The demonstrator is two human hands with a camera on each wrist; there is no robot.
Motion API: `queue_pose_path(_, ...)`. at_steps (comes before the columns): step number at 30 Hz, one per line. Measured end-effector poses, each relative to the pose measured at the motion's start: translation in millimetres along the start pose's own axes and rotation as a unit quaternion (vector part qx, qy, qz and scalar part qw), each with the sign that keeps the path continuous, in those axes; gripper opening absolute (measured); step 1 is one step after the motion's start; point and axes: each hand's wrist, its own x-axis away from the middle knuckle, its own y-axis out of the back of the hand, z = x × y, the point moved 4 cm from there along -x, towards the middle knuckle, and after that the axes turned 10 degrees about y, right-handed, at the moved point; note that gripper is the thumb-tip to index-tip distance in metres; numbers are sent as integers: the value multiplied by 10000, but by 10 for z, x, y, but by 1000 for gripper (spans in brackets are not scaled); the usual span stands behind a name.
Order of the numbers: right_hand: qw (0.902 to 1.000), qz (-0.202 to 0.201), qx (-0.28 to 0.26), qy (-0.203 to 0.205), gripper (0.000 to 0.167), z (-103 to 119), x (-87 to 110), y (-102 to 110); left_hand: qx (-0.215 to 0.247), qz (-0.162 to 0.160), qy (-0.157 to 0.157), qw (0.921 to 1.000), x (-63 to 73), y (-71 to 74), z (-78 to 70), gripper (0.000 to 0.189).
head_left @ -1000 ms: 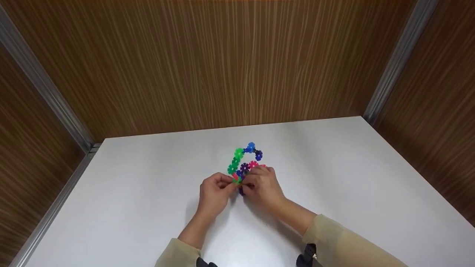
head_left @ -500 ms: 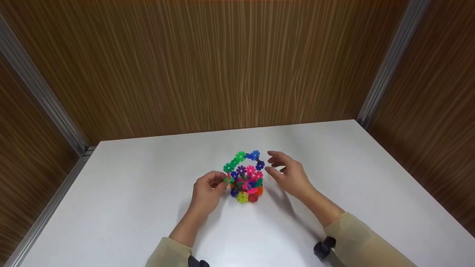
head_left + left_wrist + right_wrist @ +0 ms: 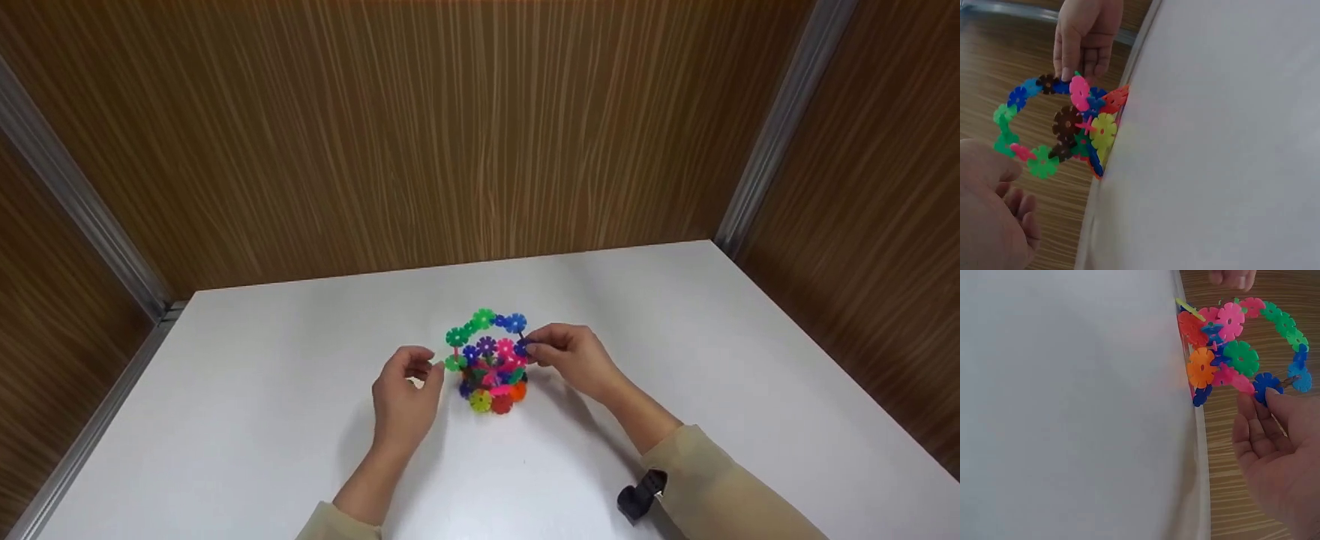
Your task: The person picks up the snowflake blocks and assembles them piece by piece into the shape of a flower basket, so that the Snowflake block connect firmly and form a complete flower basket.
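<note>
A basket-like build of colourful snowflake discs [image 3: 491, 375] stands on the white table, with an arched chain of green and blue discs [image 3: 484, 318] rising over it. My right hand [image 3: 574, 356] pinches the dark blue disc [image 3: 1266, 387] at the chain's right end, close against the pink discs of the body. On the other side, my left hand [image 3: 407, 390] is off the build, its fingers loosely bent beside the light green disc [image 3: 1043, 162] at the chain's left end. Nothing is between its thumb and fingers.
The white tabletop [image 3: 262, 390] reaches back to a wood-grain panel [image 3: 450, 135]. More wood-grain panels stand at the left and right, with metal posts [image 3: 772, 142] at the corners. A black strap [image 3: 641, 496] is at the right sleeve.
The right hand first moved away from the discs, then came back and took the dark blue disc at the chain's end. The left hand let go of the green disc and drew back left.
</note>
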Motion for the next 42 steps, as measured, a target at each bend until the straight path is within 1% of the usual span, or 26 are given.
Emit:
queue_pose_path(1,10000,-24,-58,-1,19,3,4,-3,-70,-35,-259,9996,53,-18,-62,13)
queue_pose_path(2,9999,-54,-104,11,19,6,8,-2,-126,36,-488,9987,104,-59,-126,13)
queue_pose_path(4,9996,-174,-231,-12,18,9,18,1,-299,323,-893,9950,187,-190,-250,12)
queue_pose_path(6,9989,-294,-354,-43,17,10,31,0,-599,571,-1159,9898,237,-348,-344,12)
queue_pose_path(8,9983,-378,-444,-93,16,2,43,-7,-1017,625,-1295,9844,250,-499,-398,14)
queue_pose_path(10,9976,-439,-508,-160,15,-11,53,-23,-1478,438,-1444,9774,237,-617,-416,16)
queue_pose_path(13,9971,-495,-567,-143,16,-31,70,-51,-2036,101,-1575,9663,209,-739,-407,18)
queue_pose_path(15,9968,-531,-594,-113,16,-43,84,-62,-2277,-81,-1596,9605,199,-792,-387,19)
queue_pose_path(17,9966,-552,-608,-54,17,-44,101,-72,-2403,-225,-1578,9575,193,-826,-364,17)
queue_pose_path(19,9966,-548,-608,-18,18,-46,118,-80,-2438,-338,-1541,9569,189,-845,-345,16)
queue_pose_path(21,9965,-568,-610,-1,18,-39,138,-84,-2409,-399,-1483,9583,191,-853,-333,15)
queue_pose_path(26,9961,-729,-505,3,16,-12,183,-83,-2292,-380,-1379,9628,193,-871,-304,16)
queue_pose_path(29,9958,-856,-303,109,14,11,196,-90,-2208,-449,-1434,9637,194,-879,-290,15)
queue_pose_path(33,9937,-1073,-88,298,12,40,205,-115,-2064,-694,-1631,9623,186,-883,-289,11)
queue_pose_path(36,9916,-1248,-35,331,10,50,207,-136,-1970,-824,-1720,9617,174,-891,-283,10)
queue_pose_path(39,9901,-1367,0,330,9,67,213,-147,-1928,-849,-1712,9625,168,-898,-279,10)
queue_pose_path(42,9892,-1427,31,340,10,83,221,-155,-1906,-806,-1624,9648,169,-898,-281,11)
